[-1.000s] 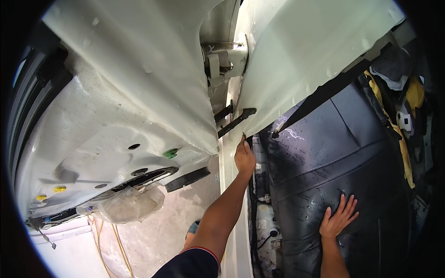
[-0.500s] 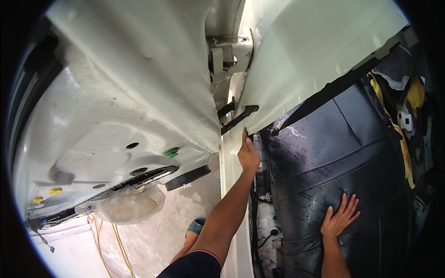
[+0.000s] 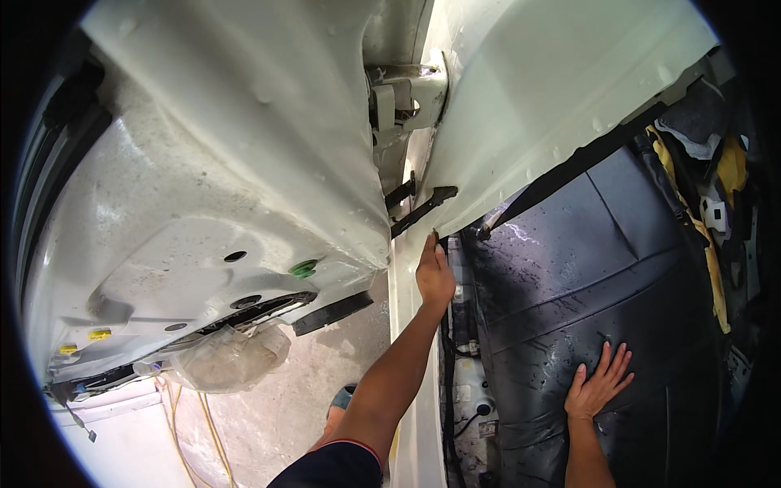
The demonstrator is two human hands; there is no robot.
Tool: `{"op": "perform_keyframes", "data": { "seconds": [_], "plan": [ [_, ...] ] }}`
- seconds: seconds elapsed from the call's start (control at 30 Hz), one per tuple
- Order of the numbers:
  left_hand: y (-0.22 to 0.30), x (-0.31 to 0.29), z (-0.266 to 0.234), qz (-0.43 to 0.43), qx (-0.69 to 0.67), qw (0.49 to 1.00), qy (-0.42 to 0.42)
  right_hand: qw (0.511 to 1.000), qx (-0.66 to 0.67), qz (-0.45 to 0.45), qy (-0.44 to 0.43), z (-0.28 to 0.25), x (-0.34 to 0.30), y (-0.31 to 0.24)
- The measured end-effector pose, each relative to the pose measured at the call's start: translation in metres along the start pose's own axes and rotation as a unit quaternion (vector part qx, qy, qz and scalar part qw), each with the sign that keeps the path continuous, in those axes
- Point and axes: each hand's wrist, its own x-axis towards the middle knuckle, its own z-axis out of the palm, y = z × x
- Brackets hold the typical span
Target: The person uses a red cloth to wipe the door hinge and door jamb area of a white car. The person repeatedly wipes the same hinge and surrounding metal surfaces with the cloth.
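At the foot of the off-white car door pillar (image 3: 488, 146), my left hand (image 3: 435, 281) is closed, with its index finger and thumb reaching up to the lower edge. A small dark spot shows by the fingertips; what they hold, if anything, cannot be made out. Just above runs a black door check strap (image 3: 425, 210), linking the pillar to the open off-white door (image 3: 187, 203). My right hand (image 3: 598, 382) lies flat with fingers spread on a black, leather-like padded sheet (image 3: 553, 317), which has wet-looking patches and dirt specks.
A metal hinge (image 3: 407, 96) sits between door and pillar. Clear plastic film (image 3: 232, 358) hangs under the door. Yellow cords (image 3: 213, 431) lie on the concrete floor (image 3: 285, 415). Wiring (image 3: 450, 398) runs along the sill. Torn yellow-and-black trim (image 3: 708, 236) is at the far right.
The fingers of my left hand have drawn slightly down and closer together at the pillar edge. My right hand stays flat on the black sheet.
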Motion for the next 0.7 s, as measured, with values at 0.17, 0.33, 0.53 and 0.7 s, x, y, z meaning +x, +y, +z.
{"op": "perform_keyframes", "data": {
  "seconds": [0.17, 0.33, 0.53, 0.7],
  "plan": [
    [0.023, -0.014, 0.005, 0.105, -0.07, 0.991, 0.051, 1.0, -0.006, -0.001, 0.0, 0.002, 0.0, 0.0],
    [0.083, -0.023, -0.003, 0.098, -0.112, 0.986, 0.074, 1.0, -0.001, -0.003, 0.006, 0.001, -0.001, 0.0],
    [0.062, -0.021, 0.007, 0.141, -0.141, 0.977, 0.08, 1.0, -0.004, 0.0, 0.003, 0.0, 0.0, 0.0],
    [-0.037, -0.014, 0.0, -0.084, -0.048, 0.994, 0.047, 1.0, -0.003, 0.001, 0.004, 0.002, 0.0, 0.0]
  ]
}}
